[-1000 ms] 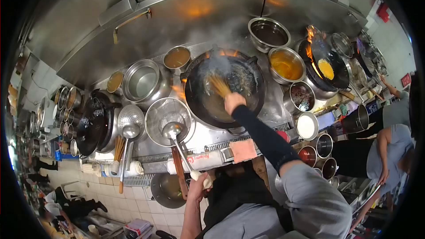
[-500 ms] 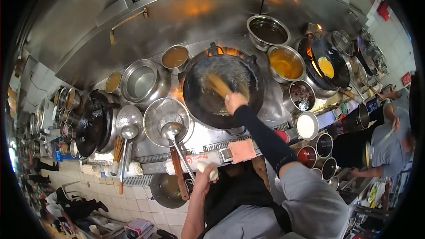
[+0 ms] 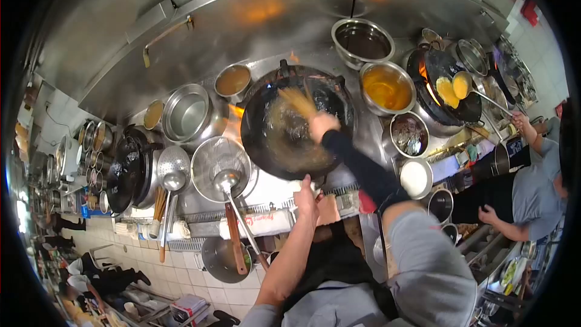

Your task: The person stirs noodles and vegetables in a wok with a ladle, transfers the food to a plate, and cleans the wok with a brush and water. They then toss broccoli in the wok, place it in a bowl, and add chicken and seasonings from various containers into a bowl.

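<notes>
Right hand (image 3: 324, 126) closed round the butt of a bamboo brush (image 3: 296, 102), bristles splayed inside the big black wok (image 3: 255, 145) on the burner in front of the person; brush a bit blurred. Wok wet, murky liquid pooled in the bowl. Left hand (image 3: 308, 203) gripping a pale cloth (image 3: 296, 186) at the near rim; exact finger hold on the rim is partly hidden, can't tell. Doing it well: bristles pressed flat to the curve, wide sweeps from centre up the walls, wrist loose, liquid kept below the rim. Cloth should stay between palm and hot metal, rim steadied against the push. Flames (image 3: 236, 110) lick at the wok's left side, so sleeve and cloth best kept off that edge. Wire strainer (image 3: 203, 169) with ladle (image 3: 227, 178) sits just left; elbow needs care there.
</notes>
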Demonstrator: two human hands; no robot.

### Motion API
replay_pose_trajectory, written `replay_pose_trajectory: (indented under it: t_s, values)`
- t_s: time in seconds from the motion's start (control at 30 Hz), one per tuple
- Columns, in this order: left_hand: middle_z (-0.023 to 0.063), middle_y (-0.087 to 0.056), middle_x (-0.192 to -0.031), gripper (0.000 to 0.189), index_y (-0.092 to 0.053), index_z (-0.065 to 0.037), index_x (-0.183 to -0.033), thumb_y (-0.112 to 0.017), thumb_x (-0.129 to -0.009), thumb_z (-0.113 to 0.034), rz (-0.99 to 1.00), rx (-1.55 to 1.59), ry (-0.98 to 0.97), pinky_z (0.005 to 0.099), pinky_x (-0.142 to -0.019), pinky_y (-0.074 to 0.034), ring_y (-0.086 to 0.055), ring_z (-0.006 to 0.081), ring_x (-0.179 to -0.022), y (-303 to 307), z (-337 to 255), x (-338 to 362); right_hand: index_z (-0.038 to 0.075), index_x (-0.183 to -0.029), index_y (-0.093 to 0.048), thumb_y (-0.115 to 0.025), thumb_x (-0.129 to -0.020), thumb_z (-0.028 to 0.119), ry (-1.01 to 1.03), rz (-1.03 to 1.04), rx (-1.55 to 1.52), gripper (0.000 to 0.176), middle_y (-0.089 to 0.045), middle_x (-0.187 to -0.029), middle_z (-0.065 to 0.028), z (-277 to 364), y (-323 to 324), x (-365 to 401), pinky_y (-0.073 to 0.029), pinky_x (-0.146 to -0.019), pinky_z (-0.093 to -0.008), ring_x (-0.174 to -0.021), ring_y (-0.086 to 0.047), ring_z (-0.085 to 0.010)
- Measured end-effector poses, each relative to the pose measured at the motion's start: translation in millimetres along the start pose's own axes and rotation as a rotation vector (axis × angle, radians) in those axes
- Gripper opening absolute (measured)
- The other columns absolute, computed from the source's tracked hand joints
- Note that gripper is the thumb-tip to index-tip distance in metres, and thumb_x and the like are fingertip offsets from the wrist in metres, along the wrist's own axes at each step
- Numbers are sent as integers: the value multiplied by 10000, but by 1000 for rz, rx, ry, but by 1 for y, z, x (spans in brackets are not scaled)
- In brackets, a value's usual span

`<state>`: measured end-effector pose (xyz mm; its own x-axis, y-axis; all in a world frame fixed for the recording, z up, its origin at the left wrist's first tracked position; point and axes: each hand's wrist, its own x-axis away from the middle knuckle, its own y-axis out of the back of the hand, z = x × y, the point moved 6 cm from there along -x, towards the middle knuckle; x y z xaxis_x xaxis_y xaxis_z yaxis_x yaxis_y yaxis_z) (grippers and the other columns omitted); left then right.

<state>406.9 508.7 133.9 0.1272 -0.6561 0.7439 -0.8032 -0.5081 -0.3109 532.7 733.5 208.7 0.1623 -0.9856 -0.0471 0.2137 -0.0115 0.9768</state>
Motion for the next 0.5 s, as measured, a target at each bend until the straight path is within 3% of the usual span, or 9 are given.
replay_pose_trajectory:
  t_s: [0.03,0.07,0.17,0.2,0.23,0.3,0.37,0.43,0.5]
  values:
    - [73,-662,-855,285,-602,-56,-1030,-668,-970,-327,-49,-50,-49,296,-474,-489,-625,187,-604,-6,-2,-9,49,-1074,-639,-643,-909,197,-60,-9,-79,222,-684,-1010,-225,18,-10,9,-594,-725,-495,-847,-730,-394]
    - [84,-656,-847,172,-606,-26,-985,-675,-908,-163,-82,-36,-42,284,-418,-462,-609,184,-572,-9,-10,0,72,-1081,-637,-637,-912,223,-37,-27,-168,227,-687,-990,-233,26,-12,29,-583,-739,-514,-851,-716,-413]
    - [89,-645,-808,205,-600,-11,-935,-699,-901,-188,-93,-74,-94,275,-415,-458,-596,180,-553,-4,-25,5,98,-1103,-632,-607,-915,231,143,63,-229,231,-680,-983,-240,14,-13,80,-575,-752,-536,-848,-701,-434]
    - [87,-638,-792,215,-589,-16,-944,-699,-902,-196,-62,-79,-102,276,-417,-460,-591,177,-549,11,-20,-15,103,-1119,-644,-619,-897,224,117,261,-109,254,-666,-975,-250,-6,-3,96,-577,-730,-543,-824,-704,-421]
    - [87,-636,-793,221,-585,-14,-944,-700,-903,-198,-67,-90,-89,275,-417,-459,-590,175,-550,17,-24,-16,73,-1171,-677,-635,-854,174,83,284,-45,335,-651,-1059,-262,-24,20,106,-593,-753,-509,-842,-724,-395]
    - [88,-633,-796,231,-576,-11,-944,-702,-903,-201,-79,-103,-73,274,-418,-458,-588,173,-552,20,-30,-18,80,-1150,-694,-598,-881,177,56,68,-3,301,-644,-1075,-274,-54,46,87,-591,-743,-513,-844,-726,-405]
    - [86,-628,-805,253,-559,1,-952,-704,-902,-201,-59,-99,-97,272,-428,-460,-590,167,-567,18,-31,-19,79,-1137,-691,-573,-904,162,79,-25,-132,274,-664,-1023,-251,-55,17,27,-591,-740,-514,-818,-724,-413]
    - [84,-623,-794,253,-555,-1,-952,-706,-899,-197,-28,-102,-122,275,-434,-466,-591,166,-566,18,-29,-22,41,-1121,-683,-624,-883,161,53,160,-76,273,-673,-954,-204,-10,-24,-24,-589,-712,-501,-788,-729,-357]
    - [86,-623,-796,228,-555,-7,-972,-679,-914,-189,-109,-134,-157,285,-447,-483,-593,172,-564,15,-38,-18,36,-1129,-665,-618,-888,159,-44,2,-119,275,-673,-987,-222,64,-21,-16,-593,-724,-502,-815,-734,-368]
